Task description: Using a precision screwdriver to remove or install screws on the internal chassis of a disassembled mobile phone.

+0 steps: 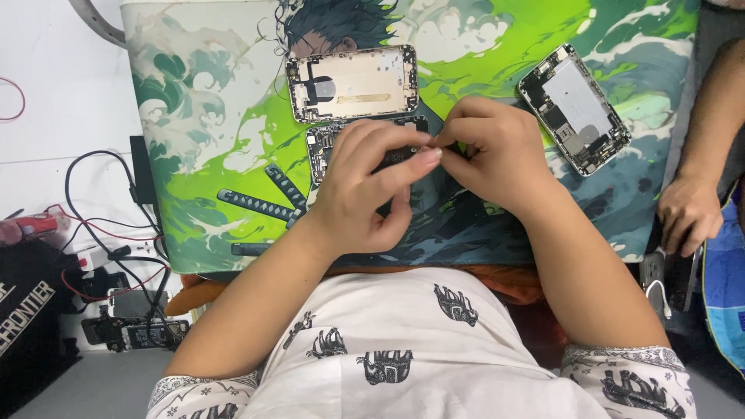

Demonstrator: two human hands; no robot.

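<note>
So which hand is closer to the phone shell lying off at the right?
Right. The right hand sits just left of the phone shell, apart from it. The left hand is farther left, beyond the right hand.

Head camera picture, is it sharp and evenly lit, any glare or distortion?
Head view: bright, even light, soft shadows only under the hands, left hand and right hand; the open phone shell and green printed mat look crisp; the edges bow slightly, wide-angle; no strong glare; the part pinched between fingertips is too small to resolve.
</note>
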